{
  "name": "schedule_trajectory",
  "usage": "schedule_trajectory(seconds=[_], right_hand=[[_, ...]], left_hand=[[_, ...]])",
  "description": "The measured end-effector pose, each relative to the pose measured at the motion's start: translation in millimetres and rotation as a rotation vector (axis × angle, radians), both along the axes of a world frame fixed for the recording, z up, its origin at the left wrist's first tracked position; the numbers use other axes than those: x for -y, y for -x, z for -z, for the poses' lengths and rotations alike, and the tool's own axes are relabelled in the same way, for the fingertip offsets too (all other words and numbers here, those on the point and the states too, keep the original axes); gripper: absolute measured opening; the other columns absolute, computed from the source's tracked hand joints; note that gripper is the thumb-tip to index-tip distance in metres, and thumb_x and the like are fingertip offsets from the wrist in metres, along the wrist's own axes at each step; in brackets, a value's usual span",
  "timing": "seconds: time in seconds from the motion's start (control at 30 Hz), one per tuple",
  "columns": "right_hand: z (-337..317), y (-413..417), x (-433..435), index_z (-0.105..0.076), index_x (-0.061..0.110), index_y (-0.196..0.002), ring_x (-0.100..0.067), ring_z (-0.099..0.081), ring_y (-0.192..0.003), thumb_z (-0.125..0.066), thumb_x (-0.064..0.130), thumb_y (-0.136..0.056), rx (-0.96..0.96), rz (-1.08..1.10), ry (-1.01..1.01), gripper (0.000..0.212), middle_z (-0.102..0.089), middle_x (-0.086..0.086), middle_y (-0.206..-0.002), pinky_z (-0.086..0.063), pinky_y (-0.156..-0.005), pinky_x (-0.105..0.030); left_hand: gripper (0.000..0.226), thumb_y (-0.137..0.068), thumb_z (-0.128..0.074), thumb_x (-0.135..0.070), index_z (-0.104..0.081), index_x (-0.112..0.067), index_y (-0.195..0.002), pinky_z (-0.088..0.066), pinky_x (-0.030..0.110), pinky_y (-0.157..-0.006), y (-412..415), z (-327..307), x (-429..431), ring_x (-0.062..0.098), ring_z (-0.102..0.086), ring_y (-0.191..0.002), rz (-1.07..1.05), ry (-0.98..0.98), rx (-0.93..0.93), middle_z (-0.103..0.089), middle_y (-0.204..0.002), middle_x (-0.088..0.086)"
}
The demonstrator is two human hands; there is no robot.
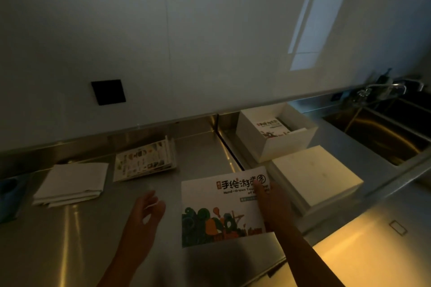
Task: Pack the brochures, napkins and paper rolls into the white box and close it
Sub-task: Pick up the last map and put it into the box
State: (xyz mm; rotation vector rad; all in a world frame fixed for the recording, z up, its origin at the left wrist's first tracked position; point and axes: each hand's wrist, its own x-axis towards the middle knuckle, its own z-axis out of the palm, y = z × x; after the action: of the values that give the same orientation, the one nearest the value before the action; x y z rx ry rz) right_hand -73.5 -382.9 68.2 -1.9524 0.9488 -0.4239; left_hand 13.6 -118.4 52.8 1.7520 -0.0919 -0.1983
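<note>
My right hand [271,202] grips a white brochure [217,207] with black Chinese lettering and a green and orange drawing, holding it just above the steel counter. My left hand [145,211] hovers to its left with loosely curled fingers and holds nothing. The white box [288,144] stands open at the back right, with a like brochure [271,127] inside. Its white lid [314,175] lies flat in front of it. A stack of illustrated brochures [143,162] and a pile of white napkins [70,184] lie at the left.
A steel sink [382,133] with a tap [382,88] lies at the far right. A black square plate [108,92] is on the wall. A blue object [8,193] sits at the left edge. A seam [229,149] splits the counter.
</note>
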Motion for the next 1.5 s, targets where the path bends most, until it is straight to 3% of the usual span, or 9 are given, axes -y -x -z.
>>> schedule_trajectory(seconds=[0.13, 0.3, 0.57, 0.73, 0.97, 1.1, 1.23, 1.37, 1.5], right_hand=[[1, -9, 31, -0.061, 0.013, -0.081, -0.016, -0.069, -0.063, -0.047, 0.041, -0.094, 0.002, -0.03, -0.024, 0.034, -0.07, -0.003, -0.072, -0.058, -0.063, -0.034], [1, -13, 90, -0.06, 0.015, -0.085, -0.007, -0.065, -0.062, -0.049, 0.036, -0.095, 0.021, -0.085, -0.002, 0.026, -0.067, 0.003, -0.072, -0.048, -0.053, -0.019], [-6, -8, 210, -0.062, 0.017, -0.087, -0.017, -0.07, -0.072, -0.05, 0.041, -0.093, 0.002, -0.166, -0.058, 0.027, -0.071, -0.001, -0.08, -0.059, -0.072, -0.039], [-8, -20, 260, -0.061, 0.014, -0.087, -0.015, -0.069, -0.071, -0.052, 0.036, -0.093, 0.024, -0.224, -0.09, 0.025, -0.072, -0.003, -0.084, -0.055, -0.064, -0.03], [-9, -42, 300, -0.061, 0.015, -0.085, -0.015, -0.071, -0.068, -0.055, 0.037, -0.091, 0.042, -0.171, -0.141, 0.024, -0.072, -0.001, -0.079, -0.057, -0.063, -0.033], [-24, -50, 340, -0.062, 0.011, -0.084, -0.015, -0.071, -0.065, -0.054, 0.034, -0.092, 0.07, -0.129, -0.117, 0.025, -0.073, -0.003, -0.076, -0.055, -0.055, -0.028], [-40, -71, 379, -0.061, 0.016, -0.083, -0.013, -0.069, -0.066, -0.054, 0.028, -0.093, 0.126, -0.104, -0.115, 0.017, -0.071, -0.001, -0.077, -0.049, -0.051, -0.022], [-46, -115, 420, -0.055, 0.025, -0.079, -0.013, -0.064, -0.069, -0.057, 0.018, -0.089, 0.158, -0.084, -0.175, 0.013, -0.065, 0.004, -0.078, -0.047, -0.051, -0.025], [-43, -167, 456, -0.054, 0.018, -0.093, -0.019, -0.064, -0.073, -0.059, 0.013, -0.087, 0.177, -0.115, -0.24, 0.009, -0.063, 0.001, -0.082, -0.052, -0.053, -0.03]], left_hand=[[0.038, -0.088, -0.058, -0.026, -0.047, -0.023, -0.124, -0.046, 0.047, -0.096, -11, -4, 32, 0.021, -0.053, -0.107, 0.005, -0.033, -0.017, -0.053, -0.119, 0.003], [0.041, -0.085, -0.06, -0.031, -0.047, -0.023, -0.124, -0.046, 0.04, -0.09, -9, -1, 84, 0.021, -0.055, -0.107, -0.036, -0.071, 0.022, -0.053, -0.121, 0.004], [0.051, -0.075, -0.059, -0.046, -0.045, -0.033, -0.122, -0.047, 0.041, -0.091, 26, -4, 199, 0.02, -0.054, -0.109, -0.106, -0.033, 0.051, -0.052, -0.122, 0.002], [0.068, -0.066, -0.056, -0.053, -0.046, -0.024, -0.126, -0.047, 0.043, -0.093, 34, -7, 246, 0.022, -0.054, -0.112, -0.125, -0.029, 0.05, -0.053, -0.124, 0.004], [0.044, -0.083, -0.059, -0.036, -0.047, -0.025, -0.124, -0.046, 0.044, -0.096, -7, -11, 292, 0.019, -0.054, -0.111, -0.11, -0.016, 0.063, -0.053, -0.126, 0.003], [0.054, -0.072, -0.054, -0.051, -0.046, -0.031, -0.121, -0.045, 0.04, -0.094, -33, -18, 327, 0.014, -0.054, -0.107, -0.034, 0.006, 0.029, -0.053, -0.121, -0.003], [0.042, -0.077, -0.058, -0.059, -0.047, -0.042, -0.113, -0.042, 0.031, -0.091, -49, -23, 353, 0.003, -0.052, -0.107, 0.001, 0.026, 0.05, -0.054, -0.116, -0.014], [0.054, -0.072, -0.054, -0.058, -0.044, -0.038, -0.121, -0.042, 0.032, -0.094, -67, -24, 374, 0.006, -0.053, -0.11, -0.038, -0.004, 0.042, -0.052, -0.122, -0.008], [0.049, -0.078, -0.054, -0.059, -0.046, -0.037, -0.121, -0.043, 0.025, -0.084, -77, -19, 395, 0.0, -0.052, -0.106, -0.128, -0.06, 0.031, -0.054, -0.122, -0.007]])
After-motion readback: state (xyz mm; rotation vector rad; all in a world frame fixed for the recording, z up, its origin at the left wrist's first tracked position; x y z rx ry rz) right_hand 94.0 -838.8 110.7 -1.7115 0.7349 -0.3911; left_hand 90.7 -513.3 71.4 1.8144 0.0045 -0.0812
